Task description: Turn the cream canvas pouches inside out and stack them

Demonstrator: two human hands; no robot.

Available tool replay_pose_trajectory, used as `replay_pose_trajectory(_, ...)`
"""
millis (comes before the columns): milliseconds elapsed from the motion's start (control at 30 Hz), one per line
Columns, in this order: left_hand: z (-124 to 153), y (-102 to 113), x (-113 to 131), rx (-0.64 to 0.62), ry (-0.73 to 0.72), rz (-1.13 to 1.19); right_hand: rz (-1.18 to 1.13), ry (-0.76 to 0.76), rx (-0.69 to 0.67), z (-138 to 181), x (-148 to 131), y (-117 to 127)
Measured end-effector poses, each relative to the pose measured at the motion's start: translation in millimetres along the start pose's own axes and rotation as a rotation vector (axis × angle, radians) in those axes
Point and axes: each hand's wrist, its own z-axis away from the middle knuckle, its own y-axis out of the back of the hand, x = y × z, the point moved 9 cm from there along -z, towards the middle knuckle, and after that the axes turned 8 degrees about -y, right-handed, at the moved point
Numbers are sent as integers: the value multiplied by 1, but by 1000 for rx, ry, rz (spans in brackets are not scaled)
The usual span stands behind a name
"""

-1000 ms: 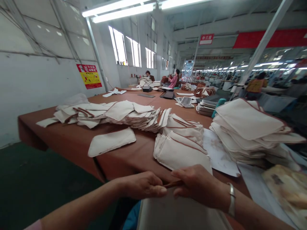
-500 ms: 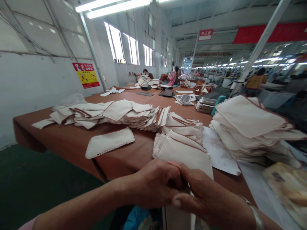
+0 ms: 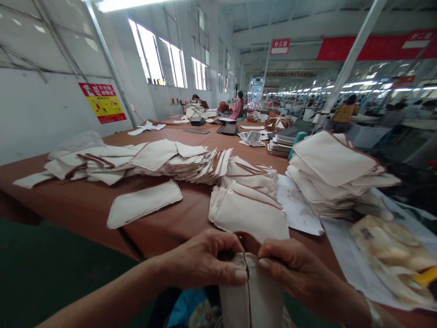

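My left hand (image 3: 205,262) and my right hand (image 3: 293,269) both pinch the top edge of a cream fabric piece (image 3: 251,298) with brown trim, held upright at the near edge of the brown table (image 3: 85,205). The thumbs meet at a brown seam running down the piece's middle. Just beyond my hands lies a small stack of cream fabric pouches (image 3: 249,209).
A single flat cream piece (image 3: 143,202) lies to the left. Long fanned rows of cream pieces (image 3: 153,159) cross the table, and a tall stack (image 3: 334,171) stands at the right. White paper (image 3: 300,207) and a plastic bag (image 3: 392,248) lie at right. People work at far tables.
My hands were closed together over a brown strip; now they have parted slightly and hold the cream piece's top edge in view. The camera has shifted rightward.
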Motion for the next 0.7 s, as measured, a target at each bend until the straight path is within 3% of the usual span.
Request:
replay_pose_trajectory(133,-2,-1,0,50,36,-112,199,-10,59,9,2,0)
replay_pose_trajectory(333,-5,-9,-10,93,81,-86,381,-11,107,19,5,1)
replay_pose_trajectory(567,-11,-23,-10,29,80,29,-13,22,11,22,-6,0)
replay_pose_trajectory(700,-15,-26,-10,29,73,28,-99,30,-12,19,-4,1)
